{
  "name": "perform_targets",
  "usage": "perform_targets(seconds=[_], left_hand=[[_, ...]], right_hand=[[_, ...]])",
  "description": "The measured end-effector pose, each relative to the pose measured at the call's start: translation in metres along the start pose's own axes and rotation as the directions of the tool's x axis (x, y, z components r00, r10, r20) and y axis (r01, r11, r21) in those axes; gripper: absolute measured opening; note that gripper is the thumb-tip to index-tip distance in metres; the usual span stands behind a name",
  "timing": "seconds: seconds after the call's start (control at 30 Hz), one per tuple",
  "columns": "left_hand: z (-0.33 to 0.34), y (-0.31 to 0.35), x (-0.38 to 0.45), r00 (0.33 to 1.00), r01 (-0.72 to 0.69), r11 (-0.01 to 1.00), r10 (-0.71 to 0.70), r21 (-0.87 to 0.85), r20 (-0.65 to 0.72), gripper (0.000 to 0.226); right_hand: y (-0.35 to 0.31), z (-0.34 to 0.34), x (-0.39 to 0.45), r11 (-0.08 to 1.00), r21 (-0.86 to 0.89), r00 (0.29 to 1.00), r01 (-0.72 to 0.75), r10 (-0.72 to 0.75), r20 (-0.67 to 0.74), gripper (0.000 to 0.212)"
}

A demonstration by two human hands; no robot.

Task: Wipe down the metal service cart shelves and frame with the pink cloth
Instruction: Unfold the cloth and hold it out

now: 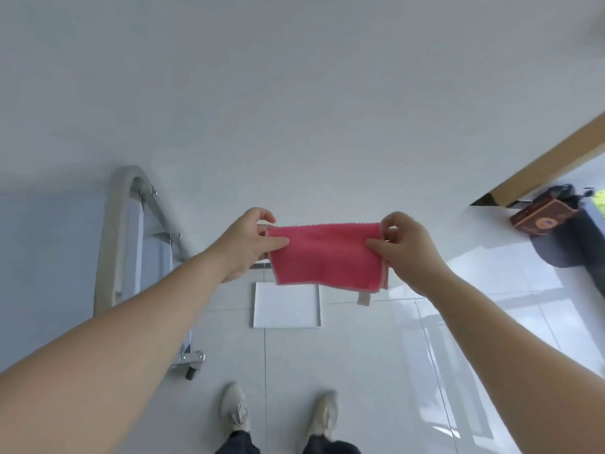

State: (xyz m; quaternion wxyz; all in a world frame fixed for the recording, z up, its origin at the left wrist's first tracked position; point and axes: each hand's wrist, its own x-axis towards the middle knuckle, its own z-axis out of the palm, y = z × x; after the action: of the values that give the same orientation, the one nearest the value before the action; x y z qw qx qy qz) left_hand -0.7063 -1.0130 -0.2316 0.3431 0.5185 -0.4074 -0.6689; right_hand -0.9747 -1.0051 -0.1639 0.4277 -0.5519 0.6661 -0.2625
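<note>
The pink cloth (pixel 327 253) hangs folded between my hands at the middle of the view, a small tag dangling from its lower right corner. My left hand (pixel 247 239) pinches its upper left corner. My right hand (pixel 404 245) pinches the upper right corner. The metal service cart (pixel 113 244) stands to my left; I see its rounded tubular handle, its frame and one caster (pixel 191 371) near the floor. Its shelves are mostly hidden behind my left arm.
A white wall faces me. A white square panel (pixel 286 304) leans at the wall's base. My two shoes (pixel 278 411) stand on glossy floor tiles. At the right are a wooden door frame (pixel 540 165), a brown box (pixel 540 217) and a dark object.
</note>
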Motion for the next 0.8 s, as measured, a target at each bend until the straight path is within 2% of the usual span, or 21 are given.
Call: perform_targets(seconds=[0.07,0.13,0.2,0.27,0.37,0.47,0.6,0.8], left_hand=[[0.002,-0.038,0.018,0.991,0.049,0.981,-0.072,-0.189,-0.112,0.034],[0.008,-0.079,0.036,0.973,0.077,0.975,-0.119,-0.209,-0.198,0.033],[0.015,-0.125,0.06,0.944,0.112,0.993,-0.116,-0.032,-0.309,0.028],[0.021,-0.174,0.09,0.927,0.169,0.974,-0.104,0.154,-0.359,0.025],[0.02,-0.258,0.14,0.93,0.247,0.91,-0.125,0.334,-0.347,0.034],[0.012,-0.349,0.188,0.943,0.279,0.826,-0.14,0.49,-0.3,0.05],[-0.002,-0.469,0.256,0.959,0.273,0.728,-0.156,0.628,-0.236,0.066],[-0.02,-0.603,0.33,0.965,0.262,0.612,-0.162,0.746,-0.205,0.071]], right_hand=[[0.029,0.019,0.032,1.0,-0.014,1.0,-0.007,0.008,0.019,0.024],[0.065,0.041,0.063,0.999,-0.032,0.998,-0.026,0.028,0.065,0.025],[0.109,0.066,0.092,0.994,-0.091,0.986,-0.055,0.068,0.152,0.032],[0.163,0.093,0.119,0.98,-0.194,0.962,-0.048,0.098,0.256,0.05],[0.251,0.139,0.158,0.945,-0.324,0.916,0.031,0.103,0.387,0.066],[0.341,0.186,0.197,0.905,-0.422,0.878,0.054,0.158,0.451,0.074],[0.462,0.252,0.245,0.864,-0.5,0.861,0.059,0.209,0.464,0.078],[0.591,0.34,0.294,0.795,-0.606,0.836,0.033,0.31,0.452,0.081]])
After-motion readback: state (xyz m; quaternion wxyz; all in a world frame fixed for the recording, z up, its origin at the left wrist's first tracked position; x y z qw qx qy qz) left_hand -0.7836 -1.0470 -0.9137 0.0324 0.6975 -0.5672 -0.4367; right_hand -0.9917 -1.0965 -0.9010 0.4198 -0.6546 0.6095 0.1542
